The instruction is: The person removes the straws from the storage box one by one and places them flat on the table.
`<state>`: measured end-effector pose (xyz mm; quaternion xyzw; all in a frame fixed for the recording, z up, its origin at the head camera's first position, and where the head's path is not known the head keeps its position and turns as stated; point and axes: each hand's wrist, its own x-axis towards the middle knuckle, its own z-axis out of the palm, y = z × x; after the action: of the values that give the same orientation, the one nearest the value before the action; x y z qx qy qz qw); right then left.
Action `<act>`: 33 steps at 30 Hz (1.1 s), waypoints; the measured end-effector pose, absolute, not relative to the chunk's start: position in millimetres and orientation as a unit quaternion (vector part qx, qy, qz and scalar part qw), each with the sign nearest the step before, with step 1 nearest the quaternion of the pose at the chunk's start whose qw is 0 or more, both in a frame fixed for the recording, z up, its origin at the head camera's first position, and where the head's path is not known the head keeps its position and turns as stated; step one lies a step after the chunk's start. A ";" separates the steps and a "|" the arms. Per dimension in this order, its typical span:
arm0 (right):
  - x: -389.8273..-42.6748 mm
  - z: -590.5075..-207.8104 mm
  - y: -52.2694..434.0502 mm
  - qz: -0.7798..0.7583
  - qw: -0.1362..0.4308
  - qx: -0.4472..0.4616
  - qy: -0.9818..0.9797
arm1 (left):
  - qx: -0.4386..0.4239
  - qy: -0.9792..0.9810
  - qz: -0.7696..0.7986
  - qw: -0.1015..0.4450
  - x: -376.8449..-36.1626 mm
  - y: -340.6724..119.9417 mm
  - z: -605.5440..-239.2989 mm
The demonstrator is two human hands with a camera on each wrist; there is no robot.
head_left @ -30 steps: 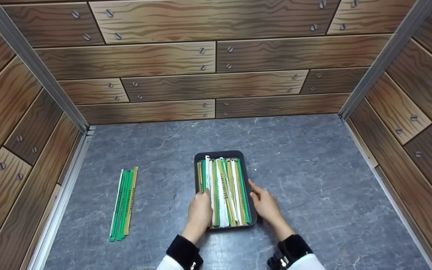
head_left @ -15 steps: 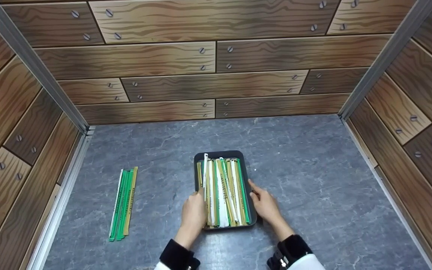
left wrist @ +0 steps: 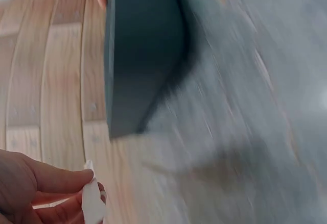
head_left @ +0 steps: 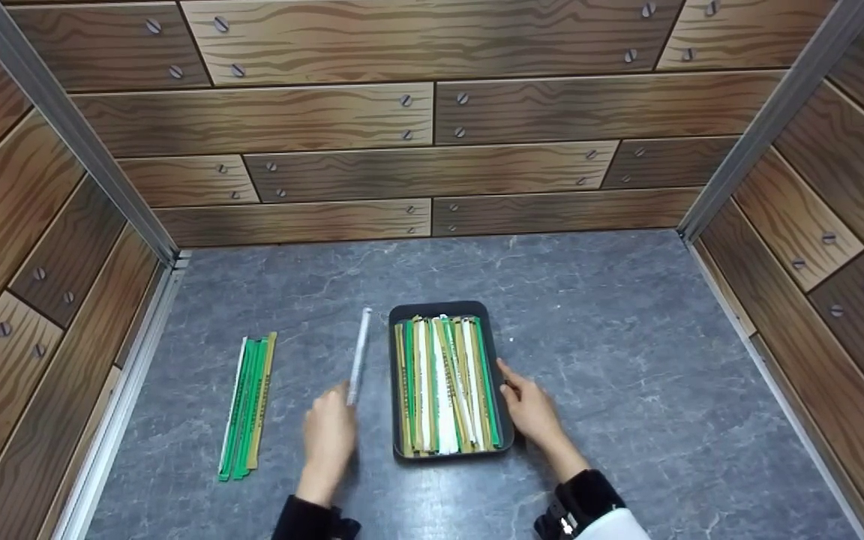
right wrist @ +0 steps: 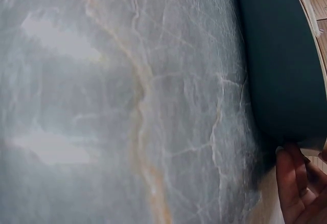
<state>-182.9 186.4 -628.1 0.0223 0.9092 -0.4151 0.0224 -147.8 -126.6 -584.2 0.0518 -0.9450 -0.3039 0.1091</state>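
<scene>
I'm pinching a white stick (head_left: pixel 359 356) in my left hand (head_left: pixel 329 436), left of the dark tray (head_left: pixel 439 308); my right hand (head_left: pixel 535 411), fingers loosely extended, touches its right side.

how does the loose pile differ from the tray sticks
The loose pile lies on the tabletop; the tray sticks lie inside the tray. The loose pile has few sticks; the tray sticks are many. The loose pile is mostly green; the tray sticks mix gold, white and green. Both have long, thin sticks in white, green and gold.
</scene>
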 end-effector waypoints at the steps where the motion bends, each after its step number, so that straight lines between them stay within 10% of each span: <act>1: -183.0 -628.2 186.3 -0.415 0.024 0.024 0.909 | 0.063 -0.946 -0.300 0.106 -147.9 -133.9 -585.7; 33: -183.3 -626.3 185.4 -0.421 0.023 0.028 0.906 | 0.212 -0.947 -0.236 0.052 -151.5 -230.9 -611.4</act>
<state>-183.3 185.4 -626.3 0.0278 0.9064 -0.4208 0.0231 -151.5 -230.9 -611.4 0.2115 -0.9470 -0.2360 0.0520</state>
